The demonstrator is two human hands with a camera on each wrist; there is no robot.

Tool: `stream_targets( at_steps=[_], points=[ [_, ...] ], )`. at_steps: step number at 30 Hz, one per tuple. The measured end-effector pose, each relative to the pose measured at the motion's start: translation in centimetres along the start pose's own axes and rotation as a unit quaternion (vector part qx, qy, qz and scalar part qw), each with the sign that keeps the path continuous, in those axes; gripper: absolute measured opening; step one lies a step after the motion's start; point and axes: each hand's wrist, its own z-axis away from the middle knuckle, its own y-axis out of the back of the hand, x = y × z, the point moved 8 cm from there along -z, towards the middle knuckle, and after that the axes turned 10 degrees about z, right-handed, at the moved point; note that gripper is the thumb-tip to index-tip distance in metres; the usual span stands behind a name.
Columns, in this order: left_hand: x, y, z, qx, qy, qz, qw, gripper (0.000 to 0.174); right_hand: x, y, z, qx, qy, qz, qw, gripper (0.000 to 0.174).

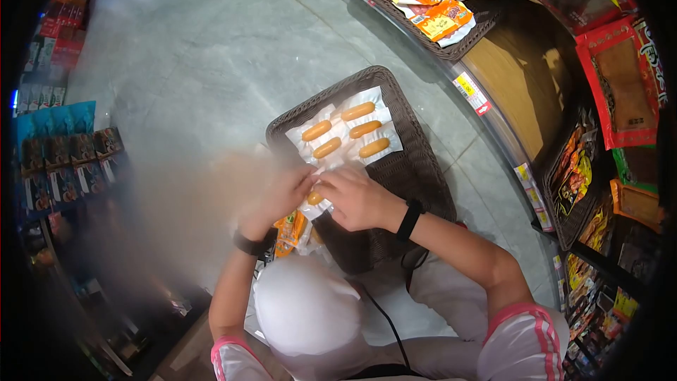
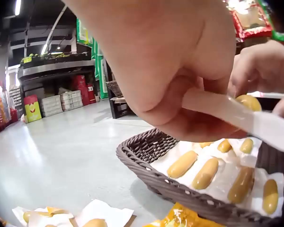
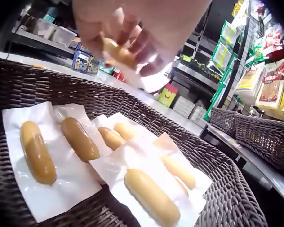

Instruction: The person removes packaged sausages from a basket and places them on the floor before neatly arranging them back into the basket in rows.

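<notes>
Both hands hold one small packaged sausage [image 1: 315, 198] over the near left part of a brown wicker basket [image 1: 416, 148]. The left hand [image 1: 278, 194] pinches the wrapper's edge, its fingers curled around the white film [image 2: 217, 108] in the left wrist view. Close beside it, the right hand [image 1: 356, 199] grips the same packet with bent fingers; in the right wrist view the sausage [image 3: 119, 53] shows between the fingers. Inside the basket, several sausages in clear and white packets [image 1: 365, 129] lie flat at the far end.
Orange packets [image 1: 289, 231] and loose wrapped sausages [image 2: 94, 222] lie beside the basket, near the person's legs. A shelf with price tags [image 1: 471, 92] and baskets of snacks [image 1: 441, 17] curves along the right. Hanging packs [image 1: 60, 159] stand at the left. Grey tiled floor [image 1: 211, 49] lies beyond.
</notes>
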Motion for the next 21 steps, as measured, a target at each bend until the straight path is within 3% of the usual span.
stream_targets(
  at_steps=[1,4,7,8,11,13,15,16,21],
  points=[
    [-0.5,-0.4,0.1,-0.009,0.016,0.006,1.0,0.015,0.3,0.0,0.1,-0.004,-0.012,-0.024,1.0,0.035],
    [-0.6,-2.2,0.0,-0.009,-0.021,0.125,0.992,0.016,0.3,-1.2,0.7,-0.021,0.011,0.063,0.998,0.029],
    [-0.1,-3.6,-0.2,-0.051,-0.019,0.118,0.992,0.019,-0.1,-1.3,1.4,-0.026,0.062,0.135,0.989,0.02],
    [-0.1,-4.1,-0.5,-0.085,0.029,0.083,0.993,0.02,0.3,-1.5,1.6,-0.05,0.055,0.146,0.986,0.018],
    [2.6,-3.2,-1.9,0.012,-0.125,0.068,0.99,0.021,2.1,-1.7,2.4,-0.12,0.02,0.181,0.976,0.015],
    [3.2,-2.7,-2.9,0.037,-0.143,0.006,0.989,0.026,4.3,-1.2,3.3,-0.162,-0.022,0.203,0.965,0.018],
    [3.9,-2.5,-4.0,0.071,-0.169,-0.013,0.983,0.031,6.2,0.1,4.1,-0.145,-0.047,0.192,0.97,0.024],
    [3.8,-2.8,-4.8,0.043,-0.161,-0.007,0.986,0.038,7.0,0.4,4.4,-0.154,-0.062,0.198,0.966,0.029],
    [0.1,-5.4,-7.0,-0.009,-0.104,-0.025,0.994,0.037,9.0,1.4,5.2,-0.17,-0.104,0.197,0.96,0.031]
  ],
)
